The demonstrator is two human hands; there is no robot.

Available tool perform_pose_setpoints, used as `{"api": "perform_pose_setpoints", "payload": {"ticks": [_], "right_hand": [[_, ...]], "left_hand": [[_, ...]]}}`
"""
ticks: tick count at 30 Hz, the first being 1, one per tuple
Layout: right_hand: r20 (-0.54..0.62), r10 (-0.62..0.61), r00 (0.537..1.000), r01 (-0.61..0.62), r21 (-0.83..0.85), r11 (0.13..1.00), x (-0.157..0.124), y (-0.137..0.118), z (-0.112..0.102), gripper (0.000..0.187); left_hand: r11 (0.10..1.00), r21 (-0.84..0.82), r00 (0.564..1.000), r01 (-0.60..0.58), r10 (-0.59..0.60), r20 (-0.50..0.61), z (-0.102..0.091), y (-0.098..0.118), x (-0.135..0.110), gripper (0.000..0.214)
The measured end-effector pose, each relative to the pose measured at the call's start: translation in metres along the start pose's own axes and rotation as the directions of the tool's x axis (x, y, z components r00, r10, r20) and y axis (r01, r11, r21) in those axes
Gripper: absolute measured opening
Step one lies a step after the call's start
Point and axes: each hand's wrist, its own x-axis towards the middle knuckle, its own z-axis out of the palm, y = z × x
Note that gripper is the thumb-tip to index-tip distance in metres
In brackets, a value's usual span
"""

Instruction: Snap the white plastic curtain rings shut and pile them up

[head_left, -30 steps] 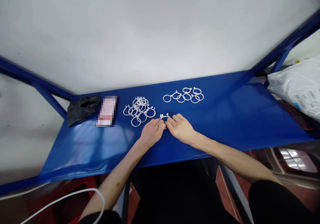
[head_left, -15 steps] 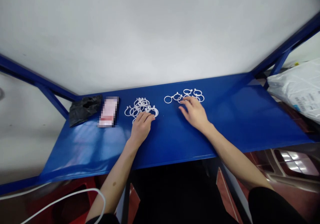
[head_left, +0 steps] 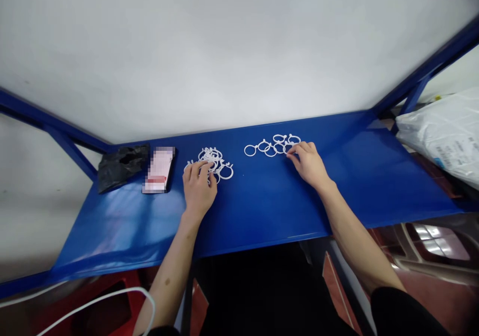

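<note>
On the blue shelf [head_left: 355, 176] lie two groups of white plastic rings. A loose heap of rings [head_left: 217, 161] sits left of centre, and my left hand [head_left: 198, 188] rests on its near side with fingers curled over the rings. A neat row of rings [head_left: 271, 146] lies further right. My right hand [head_left: 309, 164] is at the right end of that row, fingertips pinched on a ring there.
A black crumpled bag [head_left: 119, 168] and a flat pink-and-white packet [head_left: 159, 176] lie at the shelf's left. A white plastic sack [head_left: 443, 131] sits at the far right. Blue frame bars [head_left: 422, 74] slant up on both sides. A white cable [head_left: 97, 301] loops below.
Both hands left the shelf's middle, where they held one ring together. My left hand went to the heap; my right carried the ring to the right end of the row.
</note>
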Motion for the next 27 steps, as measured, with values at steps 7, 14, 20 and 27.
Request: {"api": "perform_pose_setpoints", "payload": {"ticks": [7, 14, 20, 27], "right_hand": [[0.022, -0.049, 0.999, 0.050, -0.042, 0.998, 0.015, -0.001, 0.025, 0.020], [0.057, -0.002, 0.998, 0.004, -0.029, 1.000, 0.005, -0.006, 0.028, 0.016], [0.037, 0.052, 0.998, -0.052, -0.014, 0.999, 0.001, -0.023, 0.017, 0.015], [0.061, 0.060, 0.996, -0.062, 0.028, 0.998, 0.006, -0.039, 0.008, 0.013]], "left_hand": [[0.994, -0.069, 0.996, -0.088, 0.088, -0.010, -0.001, 0.008, 0.001, 0.023], [0.983, -0.117, 0.989, -0.143, 0.136, -0.064, -0.006, 0.012, 0.003, 0.015], [0.975, -0.139, 0.985, -0.171, 0.166, -0.048, -0.006, 0.014, 0.003, 0.016], [0.969, -0.177, 0.985, -0.170, 0.170, -0.019, -0.004, 0.014, 0.003, 0.015]]}}
